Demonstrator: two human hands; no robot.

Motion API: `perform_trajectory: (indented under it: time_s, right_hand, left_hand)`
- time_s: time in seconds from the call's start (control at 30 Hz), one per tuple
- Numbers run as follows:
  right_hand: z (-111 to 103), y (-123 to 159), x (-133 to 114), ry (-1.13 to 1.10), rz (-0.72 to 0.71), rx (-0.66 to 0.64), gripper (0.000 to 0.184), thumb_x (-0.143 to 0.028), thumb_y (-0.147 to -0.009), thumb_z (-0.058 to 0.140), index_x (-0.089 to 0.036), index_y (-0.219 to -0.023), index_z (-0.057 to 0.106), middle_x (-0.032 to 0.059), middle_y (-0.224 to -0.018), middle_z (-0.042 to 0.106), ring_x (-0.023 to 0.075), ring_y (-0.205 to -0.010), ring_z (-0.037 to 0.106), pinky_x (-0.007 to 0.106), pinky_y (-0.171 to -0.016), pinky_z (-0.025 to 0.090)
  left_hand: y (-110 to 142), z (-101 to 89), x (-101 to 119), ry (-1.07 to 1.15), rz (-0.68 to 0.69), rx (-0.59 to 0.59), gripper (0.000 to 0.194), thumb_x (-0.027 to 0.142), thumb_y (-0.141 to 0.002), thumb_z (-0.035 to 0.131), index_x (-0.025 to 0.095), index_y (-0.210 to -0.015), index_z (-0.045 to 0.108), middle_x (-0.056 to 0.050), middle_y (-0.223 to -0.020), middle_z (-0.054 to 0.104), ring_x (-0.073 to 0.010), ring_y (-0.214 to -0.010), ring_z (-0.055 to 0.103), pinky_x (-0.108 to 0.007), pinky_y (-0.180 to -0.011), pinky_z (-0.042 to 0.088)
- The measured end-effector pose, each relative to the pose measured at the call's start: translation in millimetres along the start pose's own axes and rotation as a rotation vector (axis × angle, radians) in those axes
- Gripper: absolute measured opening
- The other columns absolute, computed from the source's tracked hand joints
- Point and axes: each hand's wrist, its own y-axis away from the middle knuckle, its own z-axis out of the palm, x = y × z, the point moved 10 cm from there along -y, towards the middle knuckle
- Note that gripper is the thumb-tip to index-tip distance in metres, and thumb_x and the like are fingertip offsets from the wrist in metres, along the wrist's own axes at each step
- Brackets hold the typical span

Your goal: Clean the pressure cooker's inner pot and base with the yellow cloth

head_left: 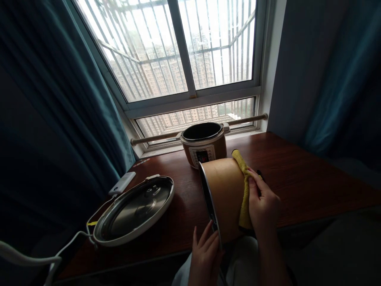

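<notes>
A gold-coloured inner pot (224, 180) lies tipped on its side at the table's front edge, its dark mouth facing left. My left hand (205, 251) grips its rim from below, with fingertips at the opening and the thumb hidden. My right hand (263, 196) pinches a yellow cloth (245, 202) against the pot's base on the right. Behind the pot stands the cooker body (218, 147), its top uncovered and a control panel on its front. To the left rests the round cooker lid (139, 212), inner metal side up.
A white power strip (122, 182) sits at the table's left, and a white cord (74, 237) runs past the lid. The wooden table (300, 178) reaches the window (190, 59), which has a rail (154, 138) across its lower part. Blue curtains (74, 87) hang at the sides.
</notes>
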Motion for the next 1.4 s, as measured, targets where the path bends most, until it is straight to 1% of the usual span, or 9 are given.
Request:
perform_trajectory:
  time_s: [0.13,0.33,0.4,0.5,0.67,0.8,0.93,1.2,1.4]
  right_hand:
    - [2.3,4.1,-15.8,0.06,-0.047,0.002,0.031,-0.029,-0.092,0.044,-0.014,-0.111,0.064,0.0069,-0.116,0.062,0.0227,-0.11,0.056,0.037,-0.095,0.043]
    - [32.7,31.1,-91.5,0.057,-0.366,-0.174,0.024,-0.015,-0.09,0.047,-0.017,-0.105,0.064,0.0005,-0.116,0.063,0.0231,-0.12,0.048,0.041,-0.105,0.031]
    - [36.2,34.1,-100.0,0.02,-0.395,-0.196,0.024,-0.013,-0.089,0.047,-0.018,-0.105,0.064,-0.0003,-0.115,0.064,0.0214,-0.118,0.05,0.04,-0.106,0.03]
    - [28.9,21.9,-78.9,0.033,-0.292,-0.178,0.023,-0.017,-0.09,0.046,-0.02,-0.104,0.065,0.0008,-0.113,0.064,0.0211,-0.117,0.051,0.042,-0.105,0.031]
    - [-1.1,-1.4,-12.4,-0.01,-0.025,-0.043,0.029,-0.032,-0.091,0.045,-0.018,-0.106,0.066,0.0069,-0.113,0.064,0.0217,-0.109,0.057,0.037,-0.095,0.044]
    - [-7.3,-2.6,15.6,-0.033,0.122,-0.016,0.033,-0.037,-0.09,0.046,-0.018,-0.106,0.067,0.0072,-0.107,0.067,0.0215,-0.1,0.062,0.032,-0.085,0.049]
    - [-4.6,1.5,-3.2,0.022,0.042,-0.003,0.033,-0.034,-0.091,0.044,-0.017,-0.109,0.066,0.0079,-0.113,0.064,0.0227,-0.106,0.059,0.037,-0.092,0.046]
    - [34.3,36.0,-99.7,0.031,-0.397,-0.203,0.026,-0.014,-0.088,0.046,-0.02,-0.106,0.064,0.0021,-0.115,0.063,0.0218,-0.119,0.05,0.043,-0.104,0.033]
    - [13.6,10.5,-54.0,0.033,-0.212,-0.119,0.024,-0.023,-0.09,0.046,-0.021,-0.104,0.066,0.0026,-0.113,0.065,0.0209,-0.115,0.052,0.041,-0.101,0.037]
  left_hand:
    - [-13.1,-19.7,2.2,0.145,-0.124,0.094,0.04,0.029,-0.088,0.044,0.02,-0.127,0.05,-0.01,-0.11,0.067,-0.0257,-0.119,0.052,-0.054,-0.107,0.029]
    - [-23.5,-33.8,5.8,0.248,-0.218,0.186,0.032,0.025,-0.089,0.042,0.024,-0.115,0.06,-0.006,-0.103,0.07,-0.0221,-0.113,0.057,-0.048,-0.11,0.027]
    - [-21.5,-34.4,5.3,0.243,-0.207,0.188,0.032,0.026,-0.089,0.043,0.023,-0.116,0.06,-0.006,-0.102,0.07,-0.0222,-0.113,0.057,-0.048,-0.11,0.027]
    - [-16.6,-32.2,4.1,0.195,-0.148,0.153,0.033,0.025,-0.089,0.041,0.022,-0.117,0.058,-0.006,-0.101,0.07,-0.0222,-0.117,0.054,-0.048,-0.111,0.023]
    - [-6.0,-19.6,10.0,0.062,0.062,0.04,0.037,0.02,-0.086,0.046,0.021,-0.122,0.054,-0.005,-0.104,0.07,-0.0217,-0.123,0.048,-0.047,-0.115,0.01]
    - [-5.0,-18.1,-2.7,0.062,-0.079,0.044,0.035,0.021,-0.088,0.045,0.024,-0.121,0.054,-0.006,-0.106,0.069,-0.0254,-0.123,0.048,-0.058,-0.11,0.015]
    - [-13.1,-25.5,-1.1,0.168,-0.163,0.073,0.037,0.026,-0.089,0.043,0.021,-0.126,0.05,-0.011,-0.112,0.066,-0.0272,-0.122,0.049,-0.057,-0.105,0.029]
    - [-22.5,-31.8,5.8,0.232,-0.169,0.104,0.035,0.024,-0.091,0.038,0.022,-0.123,0.054,-0.008,-0.106,0.069,-0.0232,-0.117,0.054,-0.052,-0.109,0.026]
    - [-18.6,-29.6,9.7,0.125,-0.026,0.075,0.032,0.022,-0.091,0.038,0.021,-0.118,0.056,-0.005,-0.096,0.071,-0.0221,-0.119,0.052,-0.051,-0.113,0.017]
